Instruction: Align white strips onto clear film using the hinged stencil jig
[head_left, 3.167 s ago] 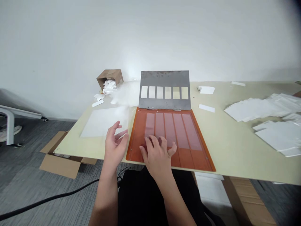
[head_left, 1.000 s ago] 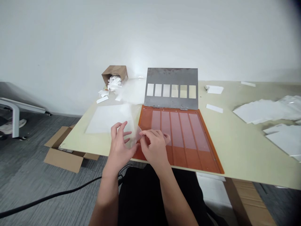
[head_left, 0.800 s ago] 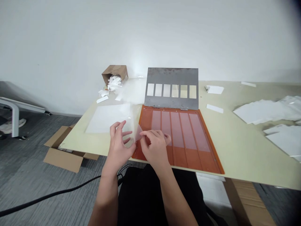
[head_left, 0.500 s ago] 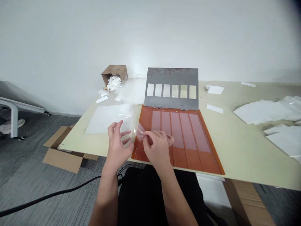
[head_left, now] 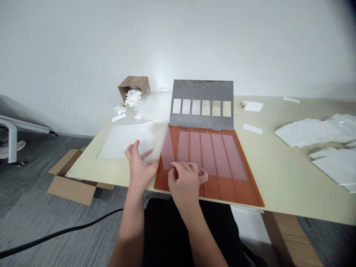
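An orange jig plate [head_left: 244,185] lies flat at the table's front edge, with several pale strips side by side in its long slots. My right hand [head_left: 185,182] is closed in a pinch on the near end of a clear film strip [head_left: 167,148], which lies along the plate's leftmost slot. My left hand [head_left: 138,166] hovers just left of the plate with fingers spread and holds nothing. Its fingertips touch the edge of a clear film [head_left: 154,139] lying over a white sheet [head_left: 119,144].
A grey metal lid [head_left: 201,91] with a row of windows stands hinged up behind the plate. A tipped brown box [head_left: 134,83] spills white slips at back left. White sheets [head_left: 314,129] are piled at right, small cards [head_left: 251,106] further back. Flattened cardboard [head_left: 69,181] and a black cable [head_left: 69,230] lie on the floor.
My right hand peeled a clear strip off the film at the left, carried it rightward and laid it down into the plate's leftmost slot. My left hand stayed beside the plate.
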`<state>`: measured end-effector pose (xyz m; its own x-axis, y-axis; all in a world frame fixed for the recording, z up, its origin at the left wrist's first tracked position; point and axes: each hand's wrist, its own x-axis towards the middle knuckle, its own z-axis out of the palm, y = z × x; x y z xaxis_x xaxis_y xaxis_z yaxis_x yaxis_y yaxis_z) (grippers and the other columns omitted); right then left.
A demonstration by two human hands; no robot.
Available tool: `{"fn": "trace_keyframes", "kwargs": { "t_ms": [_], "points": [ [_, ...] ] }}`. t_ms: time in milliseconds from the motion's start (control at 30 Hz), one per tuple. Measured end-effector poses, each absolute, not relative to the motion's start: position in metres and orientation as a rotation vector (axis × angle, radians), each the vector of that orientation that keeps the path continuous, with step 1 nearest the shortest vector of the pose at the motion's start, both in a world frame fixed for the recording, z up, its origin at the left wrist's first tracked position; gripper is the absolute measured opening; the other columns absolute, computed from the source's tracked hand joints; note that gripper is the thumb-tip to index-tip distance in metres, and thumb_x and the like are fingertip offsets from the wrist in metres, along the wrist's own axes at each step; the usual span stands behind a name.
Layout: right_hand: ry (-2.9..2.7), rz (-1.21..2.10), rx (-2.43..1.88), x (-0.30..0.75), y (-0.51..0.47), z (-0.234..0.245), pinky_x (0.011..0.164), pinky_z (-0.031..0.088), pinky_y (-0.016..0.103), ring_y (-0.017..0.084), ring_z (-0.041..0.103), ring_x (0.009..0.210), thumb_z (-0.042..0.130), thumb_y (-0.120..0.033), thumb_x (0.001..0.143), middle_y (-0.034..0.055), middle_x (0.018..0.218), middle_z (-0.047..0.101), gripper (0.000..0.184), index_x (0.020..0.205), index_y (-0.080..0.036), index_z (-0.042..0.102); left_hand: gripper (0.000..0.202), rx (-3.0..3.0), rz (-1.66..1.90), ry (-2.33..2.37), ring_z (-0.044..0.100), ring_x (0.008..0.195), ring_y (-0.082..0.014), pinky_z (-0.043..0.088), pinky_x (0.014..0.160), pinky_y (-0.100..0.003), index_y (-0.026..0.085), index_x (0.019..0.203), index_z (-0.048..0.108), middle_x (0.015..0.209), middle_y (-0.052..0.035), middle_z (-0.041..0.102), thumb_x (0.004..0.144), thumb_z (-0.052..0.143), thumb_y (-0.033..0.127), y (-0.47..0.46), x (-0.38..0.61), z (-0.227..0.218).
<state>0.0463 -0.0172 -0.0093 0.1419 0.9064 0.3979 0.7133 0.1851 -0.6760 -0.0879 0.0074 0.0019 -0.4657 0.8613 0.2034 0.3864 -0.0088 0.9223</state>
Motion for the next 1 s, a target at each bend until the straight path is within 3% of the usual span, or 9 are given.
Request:
{"fn": "trace_keyframes", "kwargs": {
  "t_ms": [100, 200, 333, 533, 667, 867, 1000],
  "points": [
    [-1.597, 0.263, -1.596, 0.044, -0.02, -0.009, 0.099, 0.011, 0.049, 0.023, 0.058, 0.09, 0.055, -0.012, 0.083, -0.0029, 0.082, 0.075, 0.021, 0.079, -0.024, 0.071, 0.084, 1.215, 1.495, 1.883, 0.069, 0.102, -0.0243, 0.057, 0.095, -0.043, 0.022, 0.138, 0.04, 0.141, -0.014, 0.026, 0.061, 0.074, 0.014, 0.013, -0.085, 0.003],
    [-1.592, 0.244, -1.617, 0.042, -0.023, -0.01, 0.098, 0.011, 0.05, 0.023, 0.058, 0.088, 0.054, -0.012, 0.083, -0.0023, 0.081, 0.075, 0.02, 0.078, -0.024, 0.07, 0.084, 1.122, 1.494, 1.938, 0.069, 0.102, -0.024, 0.055, 0.097, -0.044, 0.02, 0.137, 0.041, 0.142, -0.0149, 0.025, 0.061, 0.074, 0.011, 0.019, -0.084, 0.005],
    [-1.643, 0.21, -1.653, 0.041, -0.026, -0.012, 0.098, 0.012, 0.053, 0.025, 0.057, 0.091, 0.054, -0.013, 0.085, 0.0004, 0.083, 0.075, 0.02, 0.082, -0.023, 0.07, 0.081, 1.089, 1.531, 1.963, 0.069, 0.1, -0.0229, 0.058, 0.092, -0.043, 0.021, 0.136, 0.043, 0.142, -0.015, 0.026, 0.063, 0.075, 0.013, 0.025, -0.085, 0.008],
    [-1.692, 0.145, -1.67, 0.039, -0.029, -0.012, 0.098, 0.013, 0.054, 0.026, 0.055, 0.093, 0.055, -0.018, 0.088, 0.0002, 0.083, 0.074, 0.017, 0.081, -0.024, 0.07, 0.08, 1.274, 1.794, 2.0, 0.07, 0.095, -0.02, 0.062, 0.067, -0.029, 0.026, 0.139, 0.041, 0.141, -0.0142, 0.029, 0.066, 0.071, 0.015, 0.026, -0.089, 0.017],
    [-1.688, 0.103, -1.658, 0.038, -0.032, -0.007, 0.098, 0.013, 0.054, 0.026, 0.055, 0.092, 0.054, -0.023, 0.091, 0.0002, 0.081, 0.073, 0.018, 0.081, -0.024, 0.07, 0.078, 1.391, 2.011, 1.968, 0.07, 0.087, -0.0153, 0.061, 0.064, -0.026, 0.028, 0.14, 0.041, 0.141, -0.0124, 0.03, 0.067, 0.069, 0.016, 0.024, -0.096, 0.021],
    [-1.669, 0.09, -1.66, 0.036, -0.04, -0.008, 0.099, 0.014, 0.054, 0.025, 0.056, 0.092, 0.051, -0.031, 0.095, 0.0011, 0.083, 0.074, 0.023, 0.084, -0.024, 0.07, 0.091, 0.935, 2.33, 1.737, 0.068, 0.105, -0.0222, 0.06, 0.092, -0.038, 0.024, 0.138, 0.036, 0.147, -0.0137, 0.024, 0.059, 0.08, 0.019, 0.031, -0.122, 0.019],
    [-1.654, 0.091, -1.669, 0.035, -0.043, -0.01, 0.1, 0.014, 0.055, 0.026, 0.057, 0.094, 0.052, -0.033, 0.095, 0.0018, 0.084, 0.074, 0.022, 0.088, -0.023, 0.071, 0.099, 0.594, 2.284, 1.7, 0.063, 0.114, -0.0255, 0.057, 0.097, -0.043, 0.024, 0.14, 0.022, 0.155, -0.0175, 0.012, 0.057, 0.076, 0.012, 0.033, -0.14, 0.011]
  ]
}}
